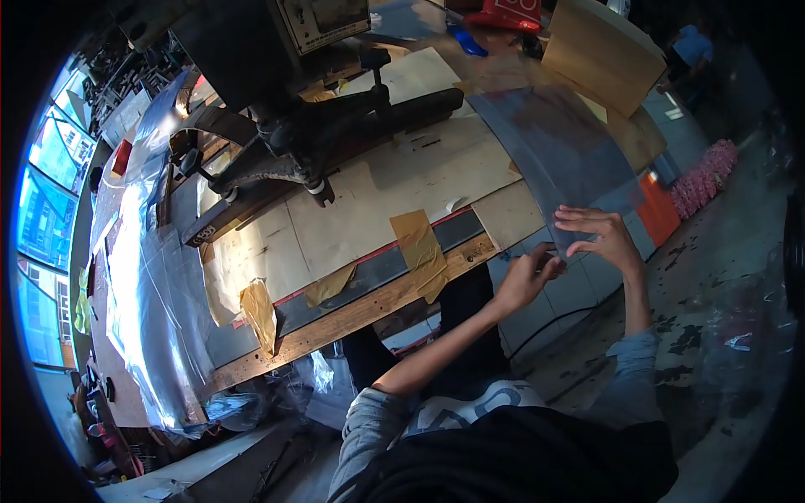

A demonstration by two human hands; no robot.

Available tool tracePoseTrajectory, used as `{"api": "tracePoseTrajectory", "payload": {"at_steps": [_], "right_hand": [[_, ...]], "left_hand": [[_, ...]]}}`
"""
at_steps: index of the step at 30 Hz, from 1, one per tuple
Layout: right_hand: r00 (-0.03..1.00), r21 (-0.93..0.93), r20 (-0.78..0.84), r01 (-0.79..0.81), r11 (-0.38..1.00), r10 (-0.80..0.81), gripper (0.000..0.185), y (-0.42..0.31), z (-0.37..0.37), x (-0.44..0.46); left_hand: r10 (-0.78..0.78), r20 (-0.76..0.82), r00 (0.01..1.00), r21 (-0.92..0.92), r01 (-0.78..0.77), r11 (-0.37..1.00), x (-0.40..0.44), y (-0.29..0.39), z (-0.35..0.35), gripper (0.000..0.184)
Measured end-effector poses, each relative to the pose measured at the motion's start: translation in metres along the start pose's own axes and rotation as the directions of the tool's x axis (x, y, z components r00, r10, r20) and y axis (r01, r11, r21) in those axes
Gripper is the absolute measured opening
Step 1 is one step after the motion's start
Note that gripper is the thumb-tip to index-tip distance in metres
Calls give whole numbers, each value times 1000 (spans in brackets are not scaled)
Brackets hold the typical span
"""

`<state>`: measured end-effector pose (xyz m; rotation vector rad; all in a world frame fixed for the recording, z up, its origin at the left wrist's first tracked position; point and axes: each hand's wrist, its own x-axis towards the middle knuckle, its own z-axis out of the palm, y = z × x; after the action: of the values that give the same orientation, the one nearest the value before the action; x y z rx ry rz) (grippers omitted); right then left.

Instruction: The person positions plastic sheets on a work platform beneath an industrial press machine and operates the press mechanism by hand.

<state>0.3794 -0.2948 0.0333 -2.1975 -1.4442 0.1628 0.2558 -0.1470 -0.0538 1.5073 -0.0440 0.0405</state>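
Observation:
A translucent plastic sheet (pixel 558 147) lies over the right end of the workbench, its near part hanging past the edge. My right hand (pixel 602 238) grips the near edge of this sheet, with the fingers over it and the thumb below. Close beside it, my left hand (pixel 527 278) is closed, its thumb and fingers pinched at the sheet's near corner. The fingertips of both hands almost meet there. Exactly how much of the sheet sits between the left fingers is hard to see.
A black metal machine (pixel 293 138) stands across the wooden bench (pixel 352 314). Brown tape pieces (pixel 419 251) stick to the bench's front edge. A cardboard box (pixel 604 54) stands at the back right. Clear plastic sheeting (pixel 151 302) covers the left side. A pink mop head (pixel 704 178) lies right; a person (pixel 692 50) is beyond.

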Motion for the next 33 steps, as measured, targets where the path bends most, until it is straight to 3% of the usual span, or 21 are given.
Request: {"api": "tracePoseTrajectory", "payload": {"at_steps": [2, 4, 7, 9, 11, 13, 14, 16, 18, 19, 20, 24, 26, 27, 28, 29, 30, 31, 33], "right_hand": [[1000, 17, -14, 23, 1000, -22, 43, 2, 0, 0], [997, 100, -69, -36, 994, 43, 30, 1, 0, -1], [969, 242, -176, -125, 962, 171, 15, -3, -3, 0], [913, 355, -322, -128, 926, 250, 19, 0, -14, 5], [786, 372, -542, -92, 924, 297, 30, 27, -47, 19], [623, 388, -708, -51, 920, 332, 30, 60, -103, 36], [511, -71, -860, -124, 990, 2, 29, 90, -140, 42], [274, 120, -959, 182, 976, 67, 30, 68, -190, 58], [130, -84, -984, 273, 958, -123, 30, 32, -220, 67], [135, -89, -982, 282, 955, -132, 29, 10, -226, 70], [138, -95, -981, 288, 953, -139, 29, -16, -225, 70], [121, -39, -987, 434, 900, -101, 31, -67, -216, 36], [-19, 6, -1000, 521, 853, 18, 36, -66, -212, -5], [106, 81, -994, 568, 819, 24, 39, -57, -207, -40], [163, -33, -982, 328, 944, -91, 40, -59, -185, -62], [218, -192, -954, 82, 978, -206, 41, -61, -163, -84], [314, -388, -898, -230, 893, -309, 40, -64, -132, -95], [403, -566, -821, -479, 670, -405, 40, -68, -101, -105], [127, -92, -990, -231, 969, -63, 35, -84, -45, -100]], "left_hand": [[15, -37, 999, -93, -18, 996, 4, -2, 5, 26], [25, -74, 997, -190, -39, 981, 9, -7, 9, 25], [-30, -91, 995, -191, 12, 982, 11, -6, 12, 23], [-53, -96, 994, -198, 33, 980, 12, -6, 12, 22], [-75, -106, 992, -206, 52, 977, 14, -7, 15, 21], [-96, -126, 987, -210, 68, 975, 15, -9, 17, 20], [-103, -134, 986, -211, 73, 975, 14, -7, 17, 21], [-108, -159, 981, -214, 72, 974, 12, -1, 16, 24], [-140, -42, 989, -41, 138, 990, 12, 5, 8, 32], [-163, 15, 987, 50, 162, 986, 12, 9, 3, 36], [-204, 157, 966, 11, 205, 979, 8, 13, -1, 44], [-62, 345, 937, -27, 76, 997, 7, 34, 1, 51], [73, 182, 981, -88, -58, 994, 21, 29, 8, 57], [138, 98, 986, -113, -127, 985, 26, 27, 11, 63], [130, 19, 991, -255, -121, 959, 26, 34, 8, 68], [109, -61, 992, -392, -125, 911, 25, 46, 1, 73], [80, -138, 987, -519, -141, 843, 24, 53, -5, 78], [44, -173, 984, -643, -146, 752, 30, 32, -16, 74], [182, -233, 955, -298, -249, 921, -22, 89, -53, 67]]}}
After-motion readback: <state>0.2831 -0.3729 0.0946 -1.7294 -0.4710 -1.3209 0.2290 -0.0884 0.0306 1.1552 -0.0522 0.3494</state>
